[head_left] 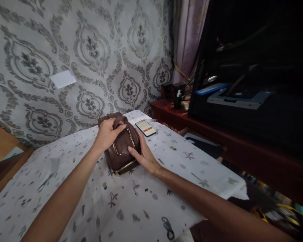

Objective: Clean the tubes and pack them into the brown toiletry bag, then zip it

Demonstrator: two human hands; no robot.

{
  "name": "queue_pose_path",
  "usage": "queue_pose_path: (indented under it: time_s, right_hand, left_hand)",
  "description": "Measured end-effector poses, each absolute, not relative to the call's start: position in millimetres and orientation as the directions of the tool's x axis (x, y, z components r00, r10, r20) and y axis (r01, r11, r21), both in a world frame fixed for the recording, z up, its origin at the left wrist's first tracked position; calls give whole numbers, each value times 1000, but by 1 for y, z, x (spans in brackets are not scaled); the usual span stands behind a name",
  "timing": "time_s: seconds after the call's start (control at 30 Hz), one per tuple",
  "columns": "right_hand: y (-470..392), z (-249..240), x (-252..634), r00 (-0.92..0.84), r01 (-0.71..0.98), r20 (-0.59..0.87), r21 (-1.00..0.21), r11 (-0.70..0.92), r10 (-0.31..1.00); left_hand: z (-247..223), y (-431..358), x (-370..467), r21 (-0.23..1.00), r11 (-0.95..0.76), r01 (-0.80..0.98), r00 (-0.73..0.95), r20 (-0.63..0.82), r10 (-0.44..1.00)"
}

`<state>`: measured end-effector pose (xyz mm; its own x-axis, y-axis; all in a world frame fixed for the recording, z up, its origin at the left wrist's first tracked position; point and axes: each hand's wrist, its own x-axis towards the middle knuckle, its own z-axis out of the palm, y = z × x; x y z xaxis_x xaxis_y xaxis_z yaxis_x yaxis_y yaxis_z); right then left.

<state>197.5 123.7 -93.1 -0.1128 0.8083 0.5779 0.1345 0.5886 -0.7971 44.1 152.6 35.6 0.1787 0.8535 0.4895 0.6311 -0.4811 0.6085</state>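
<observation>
A small brown leather handbag (122, 161) with gold zips lies on the patterned tablecloth, in the middle of the head view. My left hand (108, 132) is closed over its far end, beside the strap handle (119, 120), with the thumb near the end of a zip. Against the right side of the handbag rests my right hand (145, 153), gripping it, the thumb on the front panel and the fingers partly hidden behind. A phone (145, 128) with a lit screen lies just beyond my right hand.
The white printed tablecloth (141, 208) covers the table. To the right stand a dark red cabinet (171, 109) and a large black screen (247, 67). On the cabinet is a pump bottle (178, 100). A patterned wall (91, 50) rises behind the table.
</observation>
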Motion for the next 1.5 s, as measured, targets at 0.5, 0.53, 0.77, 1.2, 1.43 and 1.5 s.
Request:
queue_pose_path:
  time_s: [0.5,0.53,0.77,1.2,1.43,1.5]
  right_hand:
    - [125,-109,195,-20,131,578,-807,576,816]
    - [125,-109,195,-22,128,574,-810,572,818]
    - [125,-109,196,-22,84,550,-831,550,835]
    - [124,-106,194,-12,41,507,-861,507,862]
    - [124,-106,195,-19,52,513,-857,513,858]
    - [124,-106,195,-22,56,513,-856,514,858]
  left_hand:
    - [35,152,46,616,-471,631,167,485,858]
    - [35,152,46,609,-476,634,174,487,856]
    - [40,140,42,456,-568,685,290,545,787]
    - [36,103,11,361,-449,817,180,580,794]
    - [31,102,13,277,-433,858,178,630,756]
    - [31,102,15,223,-421,879,193,642,742]
